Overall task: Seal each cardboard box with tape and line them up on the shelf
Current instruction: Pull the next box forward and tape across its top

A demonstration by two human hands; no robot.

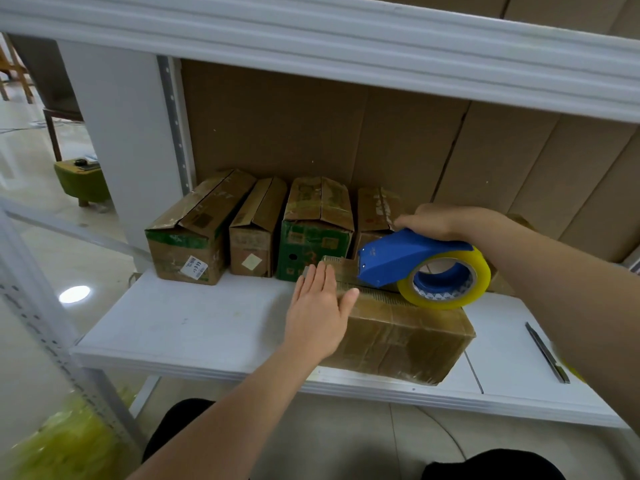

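A brown cardboard box [401,336] lies near the front edge of the white shelf [194,327]. My left hand [320,310] presses flat on the box's left end, fingers straight. My right hand [440,221] grips a blue tape dispenser [398,256] with a yellowish roll of clear tape [446,280], its front end resting on the box's top. Behind, several cardboard boxes stand side by side at the back of the shelf: one at the left [194,233], a narrow one [256,230], a green-printed one [317,230] and one [375,211] partly hidden by the dispenser.
A utility knife [547,351] lies on the shelf at the right. Flat cardboard sheets [346,129] line the shelf's back. An upper shelf board [346,39] hangs overhead. A green stool [81,180] stands on the floor at the left, yellowish plastic [65,441] at the lower left.
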